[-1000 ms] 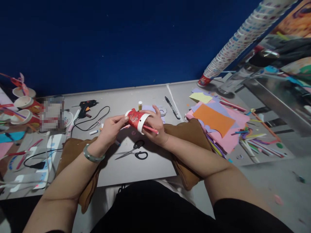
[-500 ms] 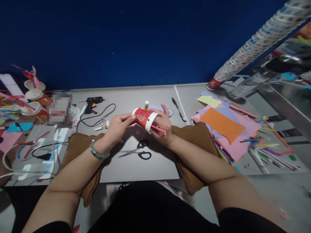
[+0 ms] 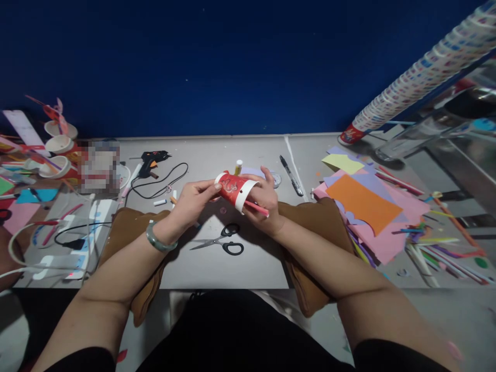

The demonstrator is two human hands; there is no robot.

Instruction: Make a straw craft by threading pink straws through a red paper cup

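Note:
Over the middle of the table, a red paper cup [image 3: 230, 188] with a white band lies tilted on its side between my hands. My left hand [image 3: 190, 202] pinches its left end with thumb and fingers. At the banded right end, my right hand [image 3: 267, 205] grips the cup, some fingers hidden behind or inside it and the index finger raised. A pinkish-red straw [image 3: 257, 208] juts out along the cup's lower side, close to my right palm. Below the hands lie black-handled scissors [image 3: 217, 241], blades apart. A small white-capped bottle [image 3: 238, 166] stands just behind the cup.
A hot glue gun [image 3: 149, 164] with its cord lies back left, near paper cups [image 3: 62, 144] and a power strip [image 3: 94, 227]. To the right are a black pen [image 3: 290, 174], coloured paper [image 3: 362, 204], loose straws [image 3: 451, 261] and a tall leaning cup stack [image 3: 418, 77]. Brown cushions [image 3: 310, 232] support both forearms.
The whole view has shifted a little, so the table items appear farther right. Both hands keep their hold on the cup, which has barely turned.

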